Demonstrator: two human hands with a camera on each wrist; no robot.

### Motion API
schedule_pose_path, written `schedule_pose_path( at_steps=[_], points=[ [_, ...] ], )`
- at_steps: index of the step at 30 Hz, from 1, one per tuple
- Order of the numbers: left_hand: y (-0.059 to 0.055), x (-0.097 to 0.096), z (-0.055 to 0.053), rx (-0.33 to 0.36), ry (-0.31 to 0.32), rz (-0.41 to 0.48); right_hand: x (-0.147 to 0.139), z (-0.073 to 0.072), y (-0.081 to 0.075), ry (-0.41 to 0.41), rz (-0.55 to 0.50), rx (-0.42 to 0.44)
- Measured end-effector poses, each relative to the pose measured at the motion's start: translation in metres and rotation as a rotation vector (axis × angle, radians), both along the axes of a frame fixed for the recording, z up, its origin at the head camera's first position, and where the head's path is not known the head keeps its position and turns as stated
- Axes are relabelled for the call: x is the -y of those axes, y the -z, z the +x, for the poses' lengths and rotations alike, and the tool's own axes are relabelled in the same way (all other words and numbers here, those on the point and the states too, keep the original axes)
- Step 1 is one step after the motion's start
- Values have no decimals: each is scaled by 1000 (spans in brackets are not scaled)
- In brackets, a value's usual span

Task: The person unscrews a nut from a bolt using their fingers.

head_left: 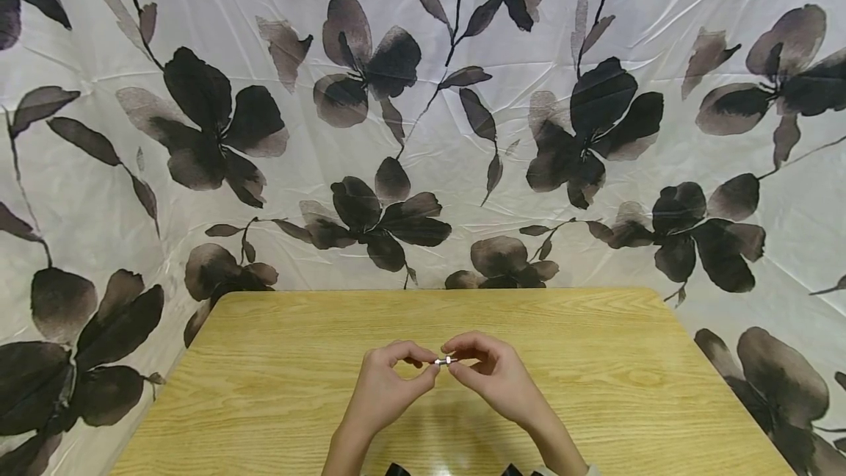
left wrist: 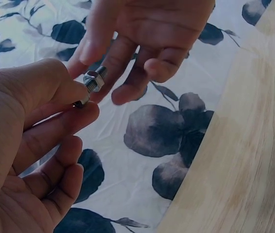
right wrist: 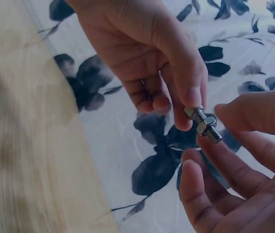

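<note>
My left hand (head_left: 390, 386) pinches a small metal bolt (right wrist: 216, 138) by its head end between thumb and index finger. The head is mostly hidden by those fingertips. Partway along the threads sits a hex nut (right wrist: 206, 124), and the threaded tip sticks out beyond it. My right hand (head_left: 496, 377) is close around the free end, its thumb (right wrist: 227, 114) standing a little off the nut. Behind the nut, the right index finger (right wrist: 215, 150) overlaps it in the right wrist view. The other right fingers are loosely bent. Both hands are raised over the table.
The wooden table (head_left: 297, 329) has rounded far corners. White cloth with dark flower prints (head_left: 423, 167) hangs behind it and along its sides. Small black pieces (head_left: 396, 469) show at the bottom edge of the head view, near the wrists.
</note>
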State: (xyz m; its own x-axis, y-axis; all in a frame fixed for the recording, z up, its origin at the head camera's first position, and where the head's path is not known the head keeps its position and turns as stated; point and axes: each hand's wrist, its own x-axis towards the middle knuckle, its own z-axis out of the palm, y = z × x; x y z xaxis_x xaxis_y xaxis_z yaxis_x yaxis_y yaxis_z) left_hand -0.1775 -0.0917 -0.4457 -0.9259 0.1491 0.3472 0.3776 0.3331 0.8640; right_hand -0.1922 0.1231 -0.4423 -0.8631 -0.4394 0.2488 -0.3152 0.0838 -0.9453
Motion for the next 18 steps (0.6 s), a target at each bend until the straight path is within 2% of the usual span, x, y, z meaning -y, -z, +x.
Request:
schedule_pose_path(
  at_steps=[2, 9, 12, 18],
  points=[
    [0, 0, 0, 6, -6, -1, 0, 0, 0, 17, 1, 11],
    [-1, -1, 0, -12, -14, -19, 0, -1, -2, 91, 86, 139],
    [0, -1, 1, -21, -8, -21, 0, -2, -3, 83, 111, 161],
    [0, -2, 0, -7, -2, -24, 0, -3, -2, 39, 121, 151]
  ],
)
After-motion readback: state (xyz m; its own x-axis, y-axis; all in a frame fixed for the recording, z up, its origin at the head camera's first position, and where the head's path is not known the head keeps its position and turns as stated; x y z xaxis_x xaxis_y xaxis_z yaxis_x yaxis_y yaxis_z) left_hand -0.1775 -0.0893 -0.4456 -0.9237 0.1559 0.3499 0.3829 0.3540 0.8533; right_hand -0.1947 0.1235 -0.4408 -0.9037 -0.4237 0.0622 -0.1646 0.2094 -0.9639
